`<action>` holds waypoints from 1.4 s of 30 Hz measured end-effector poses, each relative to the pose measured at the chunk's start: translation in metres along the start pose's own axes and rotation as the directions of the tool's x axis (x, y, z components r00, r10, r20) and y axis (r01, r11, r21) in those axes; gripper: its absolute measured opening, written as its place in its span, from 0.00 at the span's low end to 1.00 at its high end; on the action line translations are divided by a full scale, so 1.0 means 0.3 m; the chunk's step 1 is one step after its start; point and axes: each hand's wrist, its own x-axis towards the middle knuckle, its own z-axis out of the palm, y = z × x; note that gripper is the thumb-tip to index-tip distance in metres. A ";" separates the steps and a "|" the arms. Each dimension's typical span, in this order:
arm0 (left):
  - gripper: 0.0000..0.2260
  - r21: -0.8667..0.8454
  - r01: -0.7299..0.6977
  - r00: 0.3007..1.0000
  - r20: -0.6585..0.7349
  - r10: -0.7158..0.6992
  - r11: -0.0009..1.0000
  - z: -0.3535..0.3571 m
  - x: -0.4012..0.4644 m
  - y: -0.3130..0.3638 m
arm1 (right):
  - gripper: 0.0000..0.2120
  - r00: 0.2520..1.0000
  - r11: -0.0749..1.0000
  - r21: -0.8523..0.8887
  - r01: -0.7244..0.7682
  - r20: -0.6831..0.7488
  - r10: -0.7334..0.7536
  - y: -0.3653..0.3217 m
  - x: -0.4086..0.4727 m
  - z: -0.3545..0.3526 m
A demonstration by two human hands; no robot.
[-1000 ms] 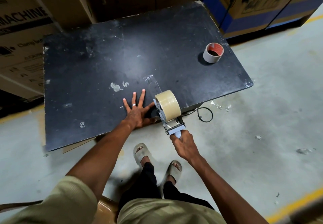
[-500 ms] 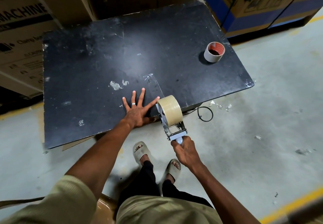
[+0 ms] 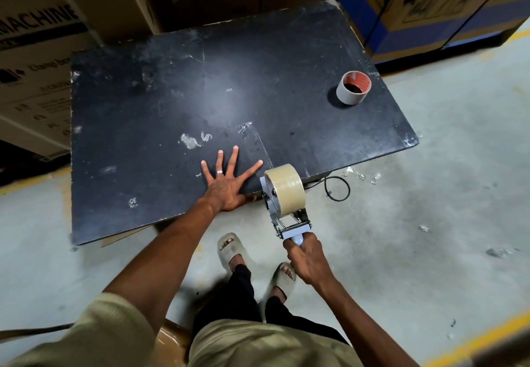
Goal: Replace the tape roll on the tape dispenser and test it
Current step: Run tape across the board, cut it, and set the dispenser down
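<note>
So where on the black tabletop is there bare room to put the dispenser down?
The widest bare patch of the black tabletop runs from the far edge by the cartons toward the spent tape core. The near edge is crowded: left hand flat, tape strip, tape dispenser gripped by right hand.

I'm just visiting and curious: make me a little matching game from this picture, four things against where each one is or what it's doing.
Things:
1. left hand
2. right hand
3. empty tape core
4. black cable

States:
A. lies looped on the floor
B. stands near the table's far right corner
C. pressed flat, fingers spread, on the black table
D. grips the tape dispenser handle

Pairs: 1-C, 2-D, 3-B, 4-A
</note>
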 end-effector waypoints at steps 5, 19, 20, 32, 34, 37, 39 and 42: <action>0.43 0.005 0.002 1.000 0.008 -0.002 1.000 -0.001 0.003 0.001 | 0.11 1.000 0.999 -0.039 0.018 -0.003 -0.018 0.002 0.007 -0.001; 0.43 0.011 0.004 1.000 0.008 -0.004 1.000 0.002 0.006 -0.001 | 0.10 1.000 0.993 -0.112 0.021 -0.008 -0.022 0.005 0.015 0.017; 0.43 0.013 0.001 1.000 0.005 -0.001 1.000 0.001 0.005 0.000 | 0.08 1.000 0.994 -0.110 0.022 -0.011 -0.023 0.003 0.014 0.019; 0.41 0.000 -0.004 1.000 0.017 0.004 1.000 -0.007 -0.004 0.002 | 0.37 0.997 0.927 -0.373 0.041 0.076 -0.013 0.230 0.063 0.040; 0.41 0.007 0.002 1.000 -0.001 -0.002 1.000 0.005 0.003 0.002 | 0.36 0.998 0.896 -0.445 -0.011 0.050 0.037 0.371 0.087 0.039; 0.41 0.025 0.005 1.000 0.002 -0.005 1.000 0.008 0.003 0.001 | 0.20 0.994 0.941 -0.323 -0.104 -0.050 0.093 0.323 0.089 0.007; 0.42 0.014 -0.003 1.000 0.002 0.003 1.000 0.006 0.003 0.002 | 0.13 0.991 0.962 -0.244 -0.122 -0.087 0.103 0.240 0.088 -0.003; 0.42 0.017 0.003 1.000 0.010 -0.004 1.000 -0.002 0.003 0.002 | 0.12 0.992 0.973 -0.193 -0.124 -0.043 0.118 0.196 0.095 0.003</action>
